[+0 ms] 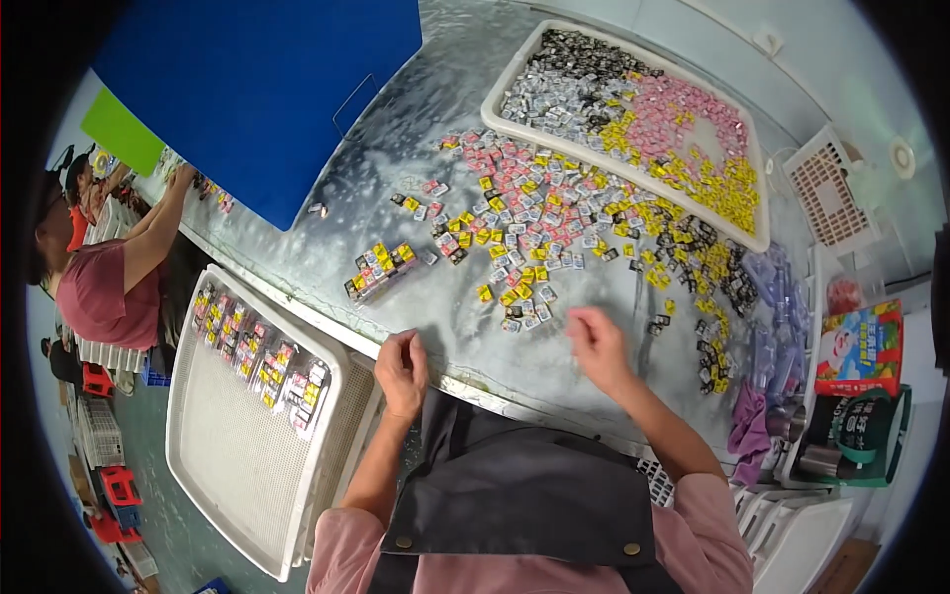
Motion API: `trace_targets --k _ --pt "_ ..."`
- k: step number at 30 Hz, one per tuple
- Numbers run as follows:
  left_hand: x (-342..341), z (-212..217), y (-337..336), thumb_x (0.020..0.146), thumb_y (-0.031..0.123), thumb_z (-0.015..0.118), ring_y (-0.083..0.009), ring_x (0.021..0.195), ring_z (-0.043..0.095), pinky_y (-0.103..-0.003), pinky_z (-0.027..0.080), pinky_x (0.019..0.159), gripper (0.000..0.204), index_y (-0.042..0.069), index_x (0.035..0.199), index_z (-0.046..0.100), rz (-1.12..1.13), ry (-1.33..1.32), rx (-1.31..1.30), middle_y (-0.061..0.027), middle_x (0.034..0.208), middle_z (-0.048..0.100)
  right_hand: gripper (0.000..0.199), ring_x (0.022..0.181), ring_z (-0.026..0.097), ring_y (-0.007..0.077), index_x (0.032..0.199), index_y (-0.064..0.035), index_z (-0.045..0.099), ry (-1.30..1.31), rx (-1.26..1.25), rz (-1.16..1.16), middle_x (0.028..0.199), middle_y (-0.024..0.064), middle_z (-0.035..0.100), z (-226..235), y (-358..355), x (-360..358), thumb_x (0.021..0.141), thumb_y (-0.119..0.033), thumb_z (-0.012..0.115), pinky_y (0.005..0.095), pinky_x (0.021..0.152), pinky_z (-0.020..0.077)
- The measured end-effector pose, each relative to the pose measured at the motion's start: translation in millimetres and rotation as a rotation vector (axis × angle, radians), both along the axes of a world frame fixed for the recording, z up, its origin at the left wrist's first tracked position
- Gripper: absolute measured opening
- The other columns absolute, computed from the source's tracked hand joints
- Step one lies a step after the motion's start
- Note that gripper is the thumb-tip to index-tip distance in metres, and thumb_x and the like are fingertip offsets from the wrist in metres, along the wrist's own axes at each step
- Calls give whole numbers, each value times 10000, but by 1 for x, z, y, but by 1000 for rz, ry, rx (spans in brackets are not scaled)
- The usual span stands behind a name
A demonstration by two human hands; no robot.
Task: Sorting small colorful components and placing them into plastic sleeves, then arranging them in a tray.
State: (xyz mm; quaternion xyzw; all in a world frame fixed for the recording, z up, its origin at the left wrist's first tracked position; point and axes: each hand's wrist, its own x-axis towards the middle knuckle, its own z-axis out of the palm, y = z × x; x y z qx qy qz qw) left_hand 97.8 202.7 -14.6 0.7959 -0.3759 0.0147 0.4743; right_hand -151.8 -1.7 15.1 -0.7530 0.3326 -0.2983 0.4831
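My left hand (402, 372) is at the table's front edge, its fingers curled together; whatever they hold, if anything, is hidden. Over the tabletop, my right hand (598, 348) is smeared by motion, so its grip does not show. Just beyond it lies a loose spread of small square packets (515, 262) in pink, yellow, white and black. A clear pack (380, 271) filled with such packets sits on the table past my left hand.
A white tray (485, 111) heaped with colour-sorted packets stands at the back right. Left of the table, a white mesh tray (233, 426) bears several filled packs (267, 371). A blue board (257, 89) blocks the far left; a co-worker (114, 287) works behind it. Clear plastic (777, 317) lies right.
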Motion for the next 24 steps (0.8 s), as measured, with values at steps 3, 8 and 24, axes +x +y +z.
trace_targets --k 3,8,24 --pt "-4 1 -20 947 156 649 -249 619 613 -362 490 605 136 27 980 673 101 47 6 -125 739 647 148 649 588 84 1119 -21 628 -12 -97 -315 801 22 654 -5 -5 -75 989 -62 572 250 577 487" --pt "1 -2 -26 950 208 638 -298 627 652 -400 506 607 162 55 980 680 134 -107 57 -132 725 670 163 691 605 94 1133 12 606 -39 18 -574 853 28 657 -43 -6 -169 990 -43 550 247 628 505" --pt "-5 8 -26 889 165 661 -347 701 665 -438 516 631 102 78 943 667 131 -100 65 -155 760 674 197 732 613 102 1156 21 614 20 -243 -514 839 60 665 -68 -13 -170 982 -70 590 251 673 504"
